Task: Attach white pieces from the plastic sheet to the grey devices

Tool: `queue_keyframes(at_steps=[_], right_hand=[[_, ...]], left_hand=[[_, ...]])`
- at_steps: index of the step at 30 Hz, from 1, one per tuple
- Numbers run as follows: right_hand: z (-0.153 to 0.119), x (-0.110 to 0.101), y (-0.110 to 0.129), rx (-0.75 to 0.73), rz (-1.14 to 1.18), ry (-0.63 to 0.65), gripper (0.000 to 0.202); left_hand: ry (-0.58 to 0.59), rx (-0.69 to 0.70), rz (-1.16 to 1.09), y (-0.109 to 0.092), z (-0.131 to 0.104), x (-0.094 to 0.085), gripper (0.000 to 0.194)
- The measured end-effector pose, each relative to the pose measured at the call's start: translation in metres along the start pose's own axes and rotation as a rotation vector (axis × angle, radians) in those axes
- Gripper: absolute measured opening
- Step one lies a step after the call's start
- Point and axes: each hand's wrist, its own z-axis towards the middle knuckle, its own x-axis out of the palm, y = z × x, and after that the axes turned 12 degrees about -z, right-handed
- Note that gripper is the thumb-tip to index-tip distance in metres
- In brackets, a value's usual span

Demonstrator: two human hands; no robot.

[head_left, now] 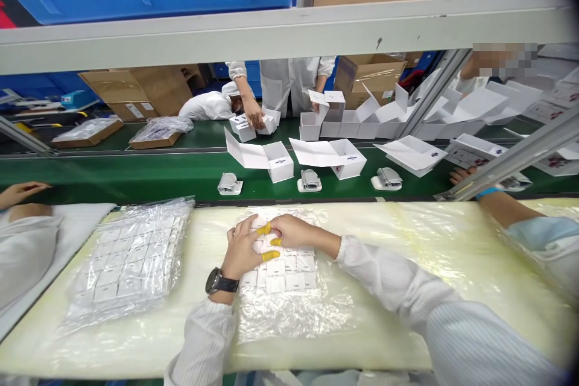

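Yellow finger cots (270, 256) brighten your fingertips here in the head view, and your left hand (244, 246) is spread across the clear plastic bag (289, 316), thumb and index finger apart. Your right hand (289, 231) comes in from the other side, fingers bent, its tips right by your left index finger; whether they pinch the plastic, you can't tell from here. Under both hands sit small white boxes (275, 284) in rows, the bag lying on the pale-yellow padded worktop (371, 332). Off to your left, there's a second filled plastic bag (136, 253)! Beyond the worktop, the green conveyor belt (199, 178) carries open white cartons (348, 160), and across it a co-worker's hand (254, 114) touches more white cartons.
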Motion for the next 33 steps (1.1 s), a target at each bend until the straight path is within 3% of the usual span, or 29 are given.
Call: queue_keyframes(at_steps=[5, 9, 11, 13, 17, 22, 29, 33], right_hand=[[0.009, -0.005, 0.003, 0.037, 0.049, 0.075, 0.021], [0.003, -0.020, -0.001, -0.001, 0.243, 0.131, 0.015], [-0.012, -0.032, -0.005, -0.028, 0.369, 0.083, 0.013], [-0.034, -0.044, -0.010, -0.002, 0.476, -0.082, 0.018], [-0.075, -0.054, -0.022, 0.142, 0.563, -0.413, 0.027], [-0.108, -0.048, -0.041, 0.242, 0.542, -0.551, 0.032], [-0.153, -0.062, -0.100, 0.379, 0.589, -0.506, 0.049], [-0.167, -0.070, -0.135, 0.400, 0.751, -0.484, 0.052]], left_hand=[[-0.018, -0.028, -0.015, 0.000, 0.000, 0.003, 0.065], [-0.015, -0.023, 0.010, 0.005, -0.001, 0.005, 0.064], [-0.014, -0.008, 0.030, 0.006, -0.002, 0.003, 0.068], [-0.017, 0.046, 0.043, 0.001, 0.000, -0.003, 0.070], [-0.153, 0.269, 0.042, -0.037, 0.020, -0.014, 0.056], [-0.247, 0.654, -0.016, -0.097, 0.067, 0.004, 0.012], [-0.206, 0.944, -0.029, -0.132, 0.134, 0.045, 0.016], [-0.157, 1.020, -0.016, -0.146, 0.166, 0.066, 0.020]])
